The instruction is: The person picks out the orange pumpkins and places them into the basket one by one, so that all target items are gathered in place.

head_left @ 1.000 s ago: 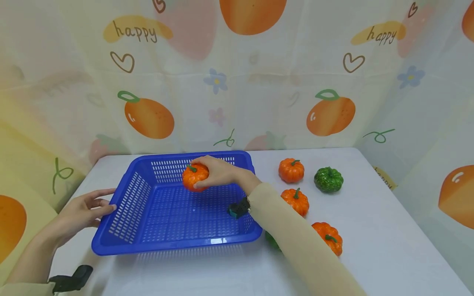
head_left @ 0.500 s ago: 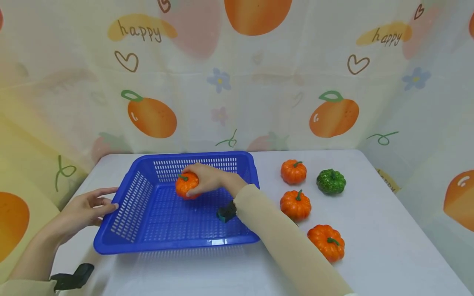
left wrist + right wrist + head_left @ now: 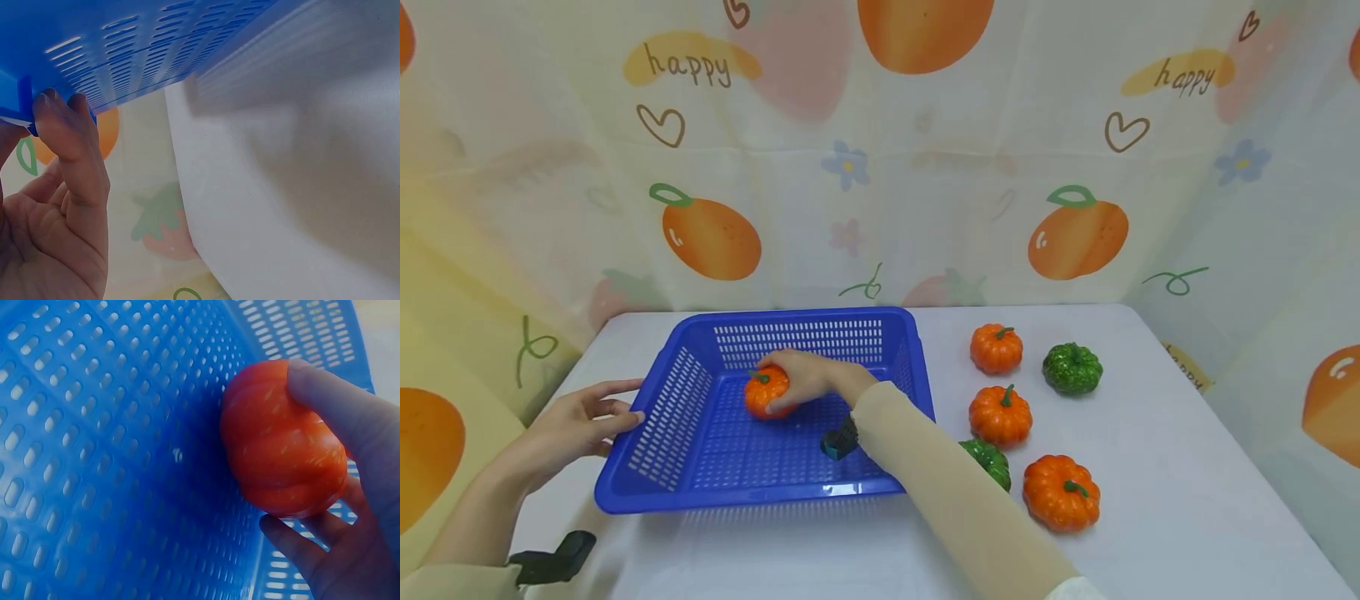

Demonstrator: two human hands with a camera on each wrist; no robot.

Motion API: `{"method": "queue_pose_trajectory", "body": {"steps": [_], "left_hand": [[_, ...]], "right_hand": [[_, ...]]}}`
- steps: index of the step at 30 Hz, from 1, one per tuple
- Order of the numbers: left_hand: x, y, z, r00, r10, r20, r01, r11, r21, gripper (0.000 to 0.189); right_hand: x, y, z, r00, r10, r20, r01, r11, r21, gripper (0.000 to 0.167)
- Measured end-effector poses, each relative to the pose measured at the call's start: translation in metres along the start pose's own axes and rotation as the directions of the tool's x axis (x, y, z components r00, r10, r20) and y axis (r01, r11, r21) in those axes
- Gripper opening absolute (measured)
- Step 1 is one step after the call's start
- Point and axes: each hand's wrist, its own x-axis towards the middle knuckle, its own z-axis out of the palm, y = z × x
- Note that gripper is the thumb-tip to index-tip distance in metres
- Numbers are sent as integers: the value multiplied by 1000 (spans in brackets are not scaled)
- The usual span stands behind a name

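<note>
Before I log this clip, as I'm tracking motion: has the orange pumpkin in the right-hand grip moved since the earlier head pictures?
Yes: judged against the blue basket, the orange pumpkin has moved left and lower in the head view.

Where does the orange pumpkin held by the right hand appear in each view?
Head: orange pumpkin left of centre, lower half, in the right hand.
Left wrist: not in it.
Right wrist: right of centre, mid-height.
Shared landmark: blue basket, in all three.
</note>
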Motion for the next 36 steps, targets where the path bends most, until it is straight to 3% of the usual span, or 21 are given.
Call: {"method": "queue_pose_trajectory", "body": {"steps": [8,16,36], "left_hand": [[-1,1,-1,1000,-17,0,17,1000,-11,71],[2,0,1,1000,-6,2,6,1000,-24,70],[0,2,0,1000,-14,6,14,1000,-11,69]], "right_hand": [[4,-1,2,1000,-15,12,15,1000,-12,65],[1,-6,3,999,52,15,-52,999,11,64],[18,-19,9,999,-34,8,34,997,-72,69]]}}
